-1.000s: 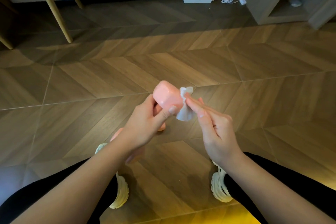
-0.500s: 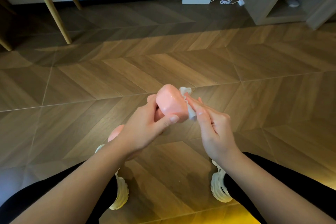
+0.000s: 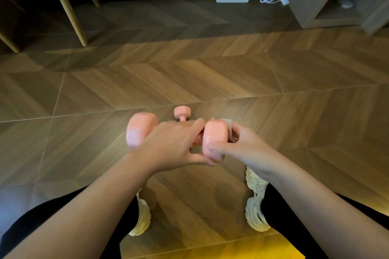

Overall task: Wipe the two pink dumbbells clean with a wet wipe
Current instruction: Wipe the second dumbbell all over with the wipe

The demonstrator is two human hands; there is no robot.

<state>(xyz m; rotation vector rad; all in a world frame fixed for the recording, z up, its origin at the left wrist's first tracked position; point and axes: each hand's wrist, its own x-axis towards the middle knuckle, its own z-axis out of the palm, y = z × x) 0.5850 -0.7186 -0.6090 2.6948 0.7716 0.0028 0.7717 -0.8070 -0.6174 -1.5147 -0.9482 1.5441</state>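
Left hand [image 3: 172, 145] curled round the handle of a matte pink, faceted-headed dumbbell [image 3: 215, 136]; right hand [image 3: 242, 146] pinching a crumpled white wet wipe [image 3: 230, 125] against its right head.

The dumbbell is held level above the brown chevron wood floor [image 3: 189, 82], a head jutting out on either side of the left hand, the left one blurred. The right thumb lies across the right head's near face, with the wipe at that head's outer end. A second pink dumbbell [image 3: 182, 112] lies on the floor just beyond the hands, partly hidden.
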